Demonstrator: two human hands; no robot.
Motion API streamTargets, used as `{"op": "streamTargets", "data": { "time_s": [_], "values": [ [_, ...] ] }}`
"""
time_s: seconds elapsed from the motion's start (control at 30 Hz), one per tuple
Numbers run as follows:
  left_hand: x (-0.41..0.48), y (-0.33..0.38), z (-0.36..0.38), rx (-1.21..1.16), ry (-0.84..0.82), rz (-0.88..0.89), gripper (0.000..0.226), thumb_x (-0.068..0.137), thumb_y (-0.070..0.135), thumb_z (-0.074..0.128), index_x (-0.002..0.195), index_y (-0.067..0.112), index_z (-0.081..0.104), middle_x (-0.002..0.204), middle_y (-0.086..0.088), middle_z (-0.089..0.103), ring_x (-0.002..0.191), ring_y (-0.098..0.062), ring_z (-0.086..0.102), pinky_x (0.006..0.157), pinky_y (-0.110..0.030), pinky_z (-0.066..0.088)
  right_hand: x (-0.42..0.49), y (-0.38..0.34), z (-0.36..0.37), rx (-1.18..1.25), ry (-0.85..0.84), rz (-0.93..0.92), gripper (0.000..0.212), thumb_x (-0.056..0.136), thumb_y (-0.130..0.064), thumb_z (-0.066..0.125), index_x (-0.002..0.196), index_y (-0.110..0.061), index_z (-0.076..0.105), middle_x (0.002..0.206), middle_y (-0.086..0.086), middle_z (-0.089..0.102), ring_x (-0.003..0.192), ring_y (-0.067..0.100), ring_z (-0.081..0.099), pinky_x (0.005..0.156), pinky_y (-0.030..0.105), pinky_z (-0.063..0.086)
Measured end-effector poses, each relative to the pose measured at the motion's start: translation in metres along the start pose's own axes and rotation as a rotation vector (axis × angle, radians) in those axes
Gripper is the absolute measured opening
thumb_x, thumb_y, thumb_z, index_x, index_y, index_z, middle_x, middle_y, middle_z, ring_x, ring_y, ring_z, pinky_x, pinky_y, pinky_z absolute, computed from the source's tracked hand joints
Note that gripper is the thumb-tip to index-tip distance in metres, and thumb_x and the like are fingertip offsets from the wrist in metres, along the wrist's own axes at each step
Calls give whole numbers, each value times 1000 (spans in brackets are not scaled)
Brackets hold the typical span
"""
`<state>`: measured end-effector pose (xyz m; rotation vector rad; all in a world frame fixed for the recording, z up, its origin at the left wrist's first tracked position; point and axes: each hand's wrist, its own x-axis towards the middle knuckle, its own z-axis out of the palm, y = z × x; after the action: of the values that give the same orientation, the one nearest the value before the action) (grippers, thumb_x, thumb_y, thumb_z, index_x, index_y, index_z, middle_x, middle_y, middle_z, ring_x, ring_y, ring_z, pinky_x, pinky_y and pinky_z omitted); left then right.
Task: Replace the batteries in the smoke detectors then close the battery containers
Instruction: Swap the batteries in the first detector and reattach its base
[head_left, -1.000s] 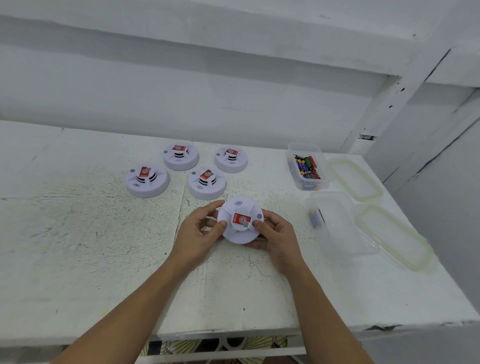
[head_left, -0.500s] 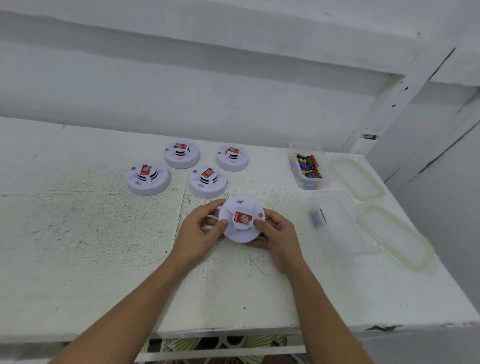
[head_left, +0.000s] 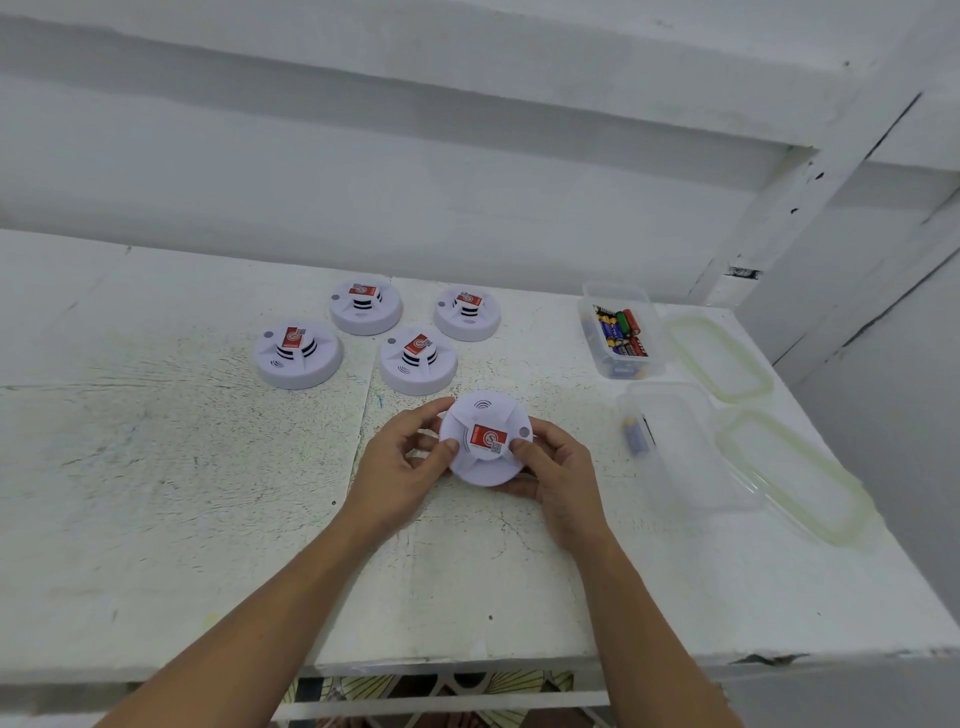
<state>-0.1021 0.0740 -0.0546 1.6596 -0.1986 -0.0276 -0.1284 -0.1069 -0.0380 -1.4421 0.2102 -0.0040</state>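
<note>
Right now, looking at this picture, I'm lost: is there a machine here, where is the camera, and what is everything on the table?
There is no machine here. These are a person's two bare hands, filmed by one wide-angle camera worn on the head, looking forward and down. The left hand and right hand grip one white smoke detector from either side at the white table. Four more detectors sit beyond it. To the right stand two clear tubs. The far tub holds many batteries, and the near tub shows a battery at its left end. Their two lids lie off, beside them.
</note>
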Motion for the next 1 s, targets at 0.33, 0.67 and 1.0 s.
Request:
{"op": "streamTargets", "data": {
  "time_s": [0.33,0.67,1.0],
  "values": [
    [-2,7,4,-24,32,-32,33,87,9,66,116,25,63,105,4,68,83,-10,65,73,-24,55,-8,7,5,-40,152,-110,25,89,-5,61,111,-16,67,104,2,72,92,18,70,73,38,60],
    [56,21,41,21,151,-43,20,86,11,65,99,23,56,98,8,68,89,-3,65,71,-10,50,53,-8,-3,-141,360,-147,27,86,-8,63,111,-20,64,91,6,67,83,18,68,71,35,60],
    [99,14,73,177,182,-60,19,89,10,62,105,18,57,94,5,63,88,-7,60,76,-12,43,104,-13,-26,-541,413,-141,32,92,-30,56,122,-20,59,109,2,64,93,12,60,82,24,49]
  ]
}}
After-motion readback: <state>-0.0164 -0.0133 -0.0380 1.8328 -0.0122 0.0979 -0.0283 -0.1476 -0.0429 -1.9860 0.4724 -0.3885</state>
